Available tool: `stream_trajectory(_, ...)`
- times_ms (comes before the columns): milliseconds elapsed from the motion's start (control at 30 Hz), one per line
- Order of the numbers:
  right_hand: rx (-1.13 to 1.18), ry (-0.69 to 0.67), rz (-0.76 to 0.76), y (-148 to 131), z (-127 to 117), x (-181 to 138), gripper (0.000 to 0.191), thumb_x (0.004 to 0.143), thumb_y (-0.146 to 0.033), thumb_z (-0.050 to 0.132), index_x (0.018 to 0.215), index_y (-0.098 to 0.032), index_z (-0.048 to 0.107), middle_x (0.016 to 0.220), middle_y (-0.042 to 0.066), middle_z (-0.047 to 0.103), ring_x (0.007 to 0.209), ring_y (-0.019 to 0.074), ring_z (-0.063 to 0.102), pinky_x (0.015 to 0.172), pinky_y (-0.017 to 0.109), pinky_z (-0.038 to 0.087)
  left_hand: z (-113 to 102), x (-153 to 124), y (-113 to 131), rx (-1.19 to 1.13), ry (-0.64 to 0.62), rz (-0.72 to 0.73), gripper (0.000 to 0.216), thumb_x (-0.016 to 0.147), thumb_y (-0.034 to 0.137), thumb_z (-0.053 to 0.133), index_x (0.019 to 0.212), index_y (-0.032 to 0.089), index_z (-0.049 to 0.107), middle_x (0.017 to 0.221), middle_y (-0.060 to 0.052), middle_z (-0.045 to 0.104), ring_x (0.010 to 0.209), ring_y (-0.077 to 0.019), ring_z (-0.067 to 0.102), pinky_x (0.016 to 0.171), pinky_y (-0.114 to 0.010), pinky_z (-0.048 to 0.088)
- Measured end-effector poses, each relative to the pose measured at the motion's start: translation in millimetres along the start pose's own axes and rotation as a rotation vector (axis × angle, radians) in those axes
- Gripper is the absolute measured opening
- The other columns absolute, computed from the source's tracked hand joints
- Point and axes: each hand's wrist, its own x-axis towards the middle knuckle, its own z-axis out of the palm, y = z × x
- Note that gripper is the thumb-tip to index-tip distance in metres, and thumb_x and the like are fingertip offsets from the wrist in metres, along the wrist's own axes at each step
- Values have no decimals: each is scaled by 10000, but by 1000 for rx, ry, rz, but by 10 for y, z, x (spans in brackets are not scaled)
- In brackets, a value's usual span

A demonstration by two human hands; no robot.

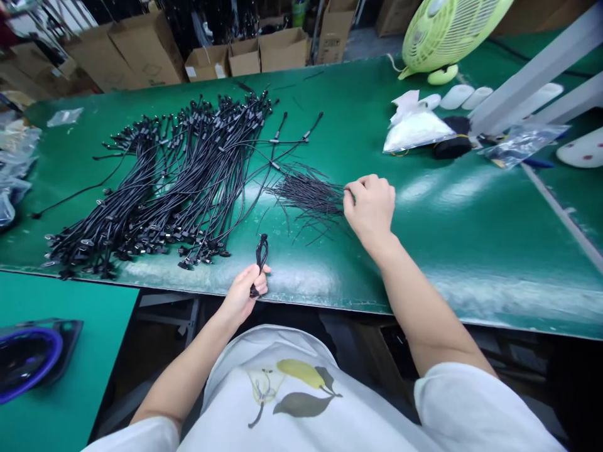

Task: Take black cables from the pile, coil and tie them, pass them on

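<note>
My left hand (247, 290) is closed around a folded black cable (262, 251), held upright at the front edge of the green table. Out to the right, my right hand (370, 210) has its fingers pinched at the right end of a pile of thin black twist ties (311, 196). Whether a tie is between those fingertips is too small to tell. Left of the ties lies a large heap of black cables (188, 169) with connectors at both ends. Two or so cables (274, 150) stretch from that heap toward the ties.
A green fan (447, 34) stands at the back right, near white rolls (456, 97) and a plastic bag of white material (417, 130). Grey metal posts (527, 69) rise at the right. Cardboard boxes (282, 50) line the far side. A blue-rimmed bowl (59, 358) sits on the lower-left table.
</note>
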Motion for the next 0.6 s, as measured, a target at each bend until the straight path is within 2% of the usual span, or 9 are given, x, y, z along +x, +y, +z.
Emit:
stream_trajectory(133,138,-20,2,-236,-172,-330,289,958,-298,391,965,-152,640,990,145,605,925,265,532,809,376,386,61,-46,-14,-18,-37,14,375,788,388,748,993,93,639,567,67,349,504,-58,290,492,-189,250)
stream_trajectory(200,328,-120,-46,-503,-191,-571,263,961,-313,428,932,-165,644,942,112,627,895,229,559,811,339,406,99,-65,-36,-30,-48,20,402,797,385,743,1068,115,620,574,68,359,508,-60,291,497,-189,248)
stream_trajectory(300,689,-355,-136,-988,-149,-929,208,940,-304,507,848,-182,648,845,54,632,812,172,574,762,280,420,151,-73,-70,-24,-71,29,456,795,403,743,1136,135,603,573,74,361,505,-62,269,499,-196,239)
stream_trajectory(400,937,-445,-135,-1321,-93,-1122,165,921,-263,536,843,-181,655,790,22,596,738,136,548,701,246,413,136,-74,-50,21,-59,83,469,791,425,741,1123,113,629,575,68,365,514,-65,271,503,-205,244)
stream_trajectory(533,1073,-489,-119,-1381,-76,-1107,126,898,-234,570,893,-175,681,791,10,592,688,113,529,650,231,396,17,-123,65,28,22,246,419,831,404,707,1110,96,656,596,49,388,545,-67,314,532,-202,272)
stream_trajectory(600,1074,-486,-98,-1373,-85,-1074,124,892,-240,583,874,-177,687,779,8,596,673,112,527,633,233,390,-22,-154,103,17,20,263,409,845,392,692,1131,102,653,604,47,392,549,-66,317,538,-200,271)
